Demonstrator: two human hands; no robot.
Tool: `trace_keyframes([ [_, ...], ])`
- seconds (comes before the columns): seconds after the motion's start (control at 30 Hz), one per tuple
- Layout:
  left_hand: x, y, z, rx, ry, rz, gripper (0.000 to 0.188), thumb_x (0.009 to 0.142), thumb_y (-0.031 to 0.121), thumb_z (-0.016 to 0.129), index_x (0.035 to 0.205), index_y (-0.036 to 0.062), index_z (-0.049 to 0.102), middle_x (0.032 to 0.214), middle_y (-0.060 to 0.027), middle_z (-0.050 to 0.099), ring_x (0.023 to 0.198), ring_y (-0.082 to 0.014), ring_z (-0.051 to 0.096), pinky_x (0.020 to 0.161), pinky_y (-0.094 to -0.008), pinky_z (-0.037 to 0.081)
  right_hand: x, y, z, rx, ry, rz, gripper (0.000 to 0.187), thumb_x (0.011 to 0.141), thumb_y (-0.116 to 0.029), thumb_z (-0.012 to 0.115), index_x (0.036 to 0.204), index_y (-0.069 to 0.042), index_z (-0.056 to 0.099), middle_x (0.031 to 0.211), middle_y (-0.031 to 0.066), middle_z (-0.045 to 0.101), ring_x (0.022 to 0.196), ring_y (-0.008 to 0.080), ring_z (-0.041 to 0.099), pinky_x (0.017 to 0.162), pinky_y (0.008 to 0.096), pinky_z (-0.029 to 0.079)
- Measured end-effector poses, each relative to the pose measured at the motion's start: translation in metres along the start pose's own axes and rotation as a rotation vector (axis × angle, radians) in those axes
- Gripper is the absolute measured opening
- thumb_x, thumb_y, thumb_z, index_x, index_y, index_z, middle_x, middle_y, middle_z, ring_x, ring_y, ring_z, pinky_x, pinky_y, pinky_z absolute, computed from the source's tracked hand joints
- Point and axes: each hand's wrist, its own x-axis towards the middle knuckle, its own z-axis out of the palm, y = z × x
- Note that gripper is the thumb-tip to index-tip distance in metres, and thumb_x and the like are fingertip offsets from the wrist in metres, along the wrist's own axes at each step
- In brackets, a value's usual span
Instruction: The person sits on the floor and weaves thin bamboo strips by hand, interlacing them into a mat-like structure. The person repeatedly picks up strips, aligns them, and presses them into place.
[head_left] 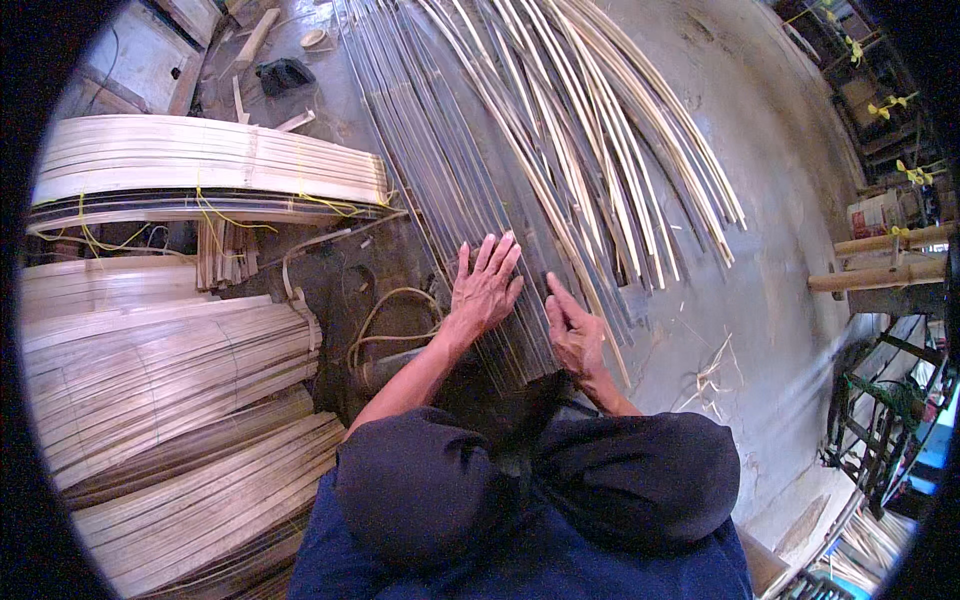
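Note:
Long dark, narrow strips [415, 130], apparently split bamboo or cane, lie side by side on the floor and run from the far side toward my knees. My left hand [485, 285] lies flat across them, palm down with its fingers spread. Close by on the right, my right hand [578, 340] rests at the edge of the same strips, its index finger stretched forward and the other fingers partly hidden. I see nothing held in either hand. To the right of the dark strips, pale round-looking canes [600, 130] fan out and curve toward the right.
Tied bundles of pale flat slats [210, 160] are stacked on the left, with yellow ties. A bent loop of cane [385, 310] lies beside my left forearm. Pale shavings [712, 378] are scattered on the grey floor [760, 200]. Bamboo poles [880, 275] jut in at right.

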Motion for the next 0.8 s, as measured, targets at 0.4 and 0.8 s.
trace_keyframes([
  [0.4,0.007,0.003,-0.004,-0.016,-0.054,-0.027,0.058,0.098,0.041,0.052,0.15,0.0158,0.042,0.162,-0.0013,0.032,0.151,-0.0255,0.026,0.122,-0.0554,0.01,0.022,0.035,0.002,-0.363,-0.138,0.0,0.036,0.096,-0.026,0.064,0.132,-0.025,0.065,0.073,0.0265,0.062,0.059,0.0411,0.062,0.057,0.048,0.048],
  [0.8,0.009,0.007,-0.003,-0.026,-0.064,-0.02,0.055,0.099,0.038,0.052,0.147,0.0128,0.044,0.161,-0.0051,0.032,0.15,-0.0278,0.028,0.122,-0.0579,0.012,0.023,0.065,0.018,-0.245,-0.018,-0.105,0.033,0.097,-0.026,0.062,0.129,-0.022,0.067,0.078,0.0249,0.065,0.06,0.041,0.064,0.057,0.0487,0.048],
])
